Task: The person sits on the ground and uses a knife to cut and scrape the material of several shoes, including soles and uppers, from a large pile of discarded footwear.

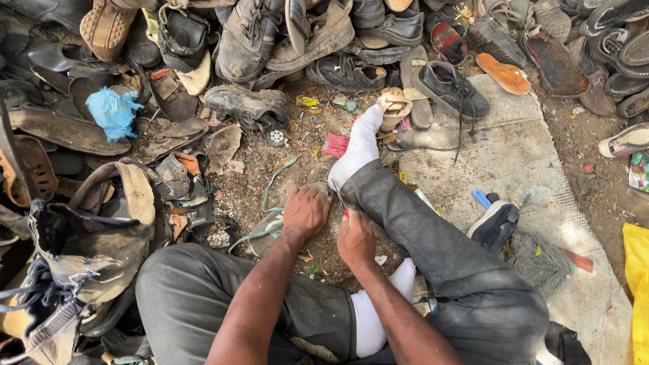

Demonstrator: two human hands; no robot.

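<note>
- at the ground's left edge lies a heap of worn shoes and a torn grey fabric bag [88,250]; a crumpled light blue plastic bag [113,112] sits further up among dark flat soles.
- the person sits on the ground in dark grey trousers [439,236] and white socks [358,149], 1 leg stretched toward the pile of old shoes along the top edge.
- the worn sandal with a pale green strap [270,226] lies on the dirt just in front of the knee, mid-ground, its sole half hidden under the left hand.
- the left hand [305,211] presses down on that sandal, fingers curled over its upper edge in a clenched hold that pins it to the ground.
- the right hand [355,238] sits just beside it, fingers pinched around a thin tool with a small red handle [344,206], whose tip points up toward the sandal near the sock.
- judged by its look, the sandal is light and floppy: the sole will bend and the strap is soft and loose, so it is best held flat by the sole's edge, not by the strap. the dust on it may make it a little slippery.
- right of the leg, a dark blue shoe with a white sole [493,226] rests on a pale worn mat [514,149], near a small blue object [481,199].
- an orange flip-flop [503,74] lies near the mat's top edge, and a yellow sheet [637,290] shows at the right edge.
</note>
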